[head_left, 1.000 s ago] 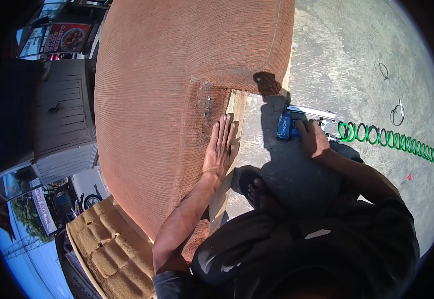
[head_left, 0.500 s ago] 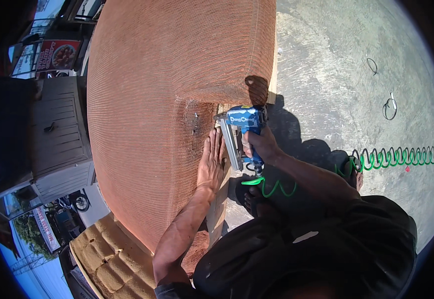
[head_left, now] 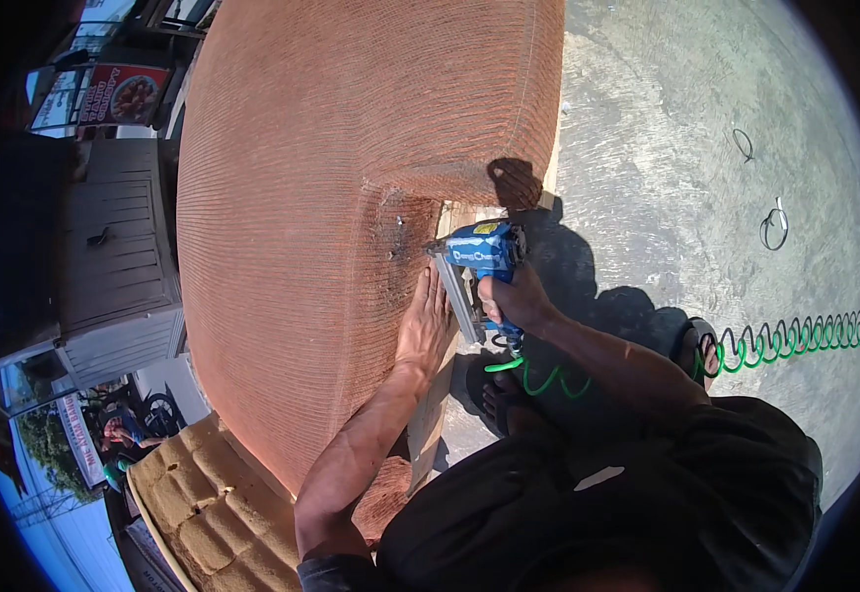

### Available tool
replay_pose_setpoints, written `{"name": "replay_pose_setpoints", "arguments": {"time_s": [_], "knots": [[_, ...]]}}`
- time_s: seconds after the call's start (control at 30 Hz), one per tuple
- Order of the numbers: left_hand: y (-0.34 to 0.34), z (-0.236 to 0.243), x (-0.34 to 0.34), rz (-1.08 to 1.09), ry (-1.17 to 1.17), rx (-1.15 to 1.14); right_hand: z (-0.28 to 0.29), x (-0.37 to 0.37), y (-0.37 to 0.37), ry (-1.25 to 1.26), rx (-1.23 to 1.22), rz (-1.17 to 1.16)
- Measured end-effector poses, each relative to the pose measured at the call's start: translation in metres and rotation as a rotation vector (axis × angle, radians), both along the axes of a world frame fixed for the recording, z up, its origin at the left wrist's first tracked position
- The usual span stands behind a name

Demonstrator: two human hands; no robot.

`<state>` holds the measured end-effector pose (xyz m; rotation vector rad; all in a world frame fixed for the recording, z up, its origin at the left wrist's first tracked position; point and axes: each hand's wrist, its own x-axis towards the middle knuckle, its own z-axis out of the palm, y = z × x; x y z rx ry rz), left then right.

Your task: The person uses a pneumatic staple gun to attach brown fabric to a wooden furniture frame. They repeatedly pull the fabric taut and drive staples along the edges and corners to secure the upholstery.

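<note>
A large piece of furniture covered in rusty-brown ribbed fabric (head_left: 282, 197) has a notched edge with a pale wooden strip (head_left: 428, 429). My left hand (head_left: 424, 321) lies on the fabric along that edge, fingers stretched out. My right hand (head_left: 511, 296) grips a blue and silver staple gun (head_left: 477, 252), its nose against the notched fabric edge just beyond my left fingertips. A green coiled air hose (head_left: 780, 343) runs from the gun's base toward the right.
The concrete floor (head_left: 676, 89) carries dark loops of strap (head_left: 773, 229). My sandalled feet stand below the gun. A tan padded panel (head_left: 203, 503) lies at the lower left, with a grey cabinet (head_left: 114, 237), a motorbike and a person (head_left: 122, 429) beyond.
My right hand has brought the staple gun leftward from over the floor onto the fabric edge and turned it. My left hand stays along the edge. A person has appeared by the motorbike.
</note>
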<state>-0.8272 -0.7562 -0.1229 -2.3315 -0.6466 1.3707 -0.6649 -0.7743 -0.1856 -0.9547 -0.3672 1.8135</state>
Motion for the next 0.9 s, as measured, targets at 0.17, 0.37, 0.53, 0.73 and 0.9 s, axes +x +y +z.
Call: {"name": "replay_pose_setpoints", "arguments": {"time_s": [0.17, 0.37, 0.53, 0.73, 0.9], "knots": [[0.000, 0.000, 0.001, -0.017, -0.020, 0.001, -0.006, -0.005, -0.005, -0.071, -0.019, 0.024], [-0.001, -0.006, -0.002, -0.017, -0.055, -0.020, -0.013, -0.011, -0.011, 0.047, -0.071, 0.023], [-0.001, -0.009, -0.005, -0.035, 0.035, -0.104, -0.009, -0.003, -0.019, 0.049, -0.049, 0.073], [-0.003, -0.021, -0.004, -0.016, -0.049, -0.138, -0.022, -0.001, -0.022, -0.151, -0.027, 0.104], [-0.012, -0.027, -0.022, -0.044, -0.282, 0.034, -0.002, 0.021, -0.013, -0.960, 0.298, 0.286]]}}
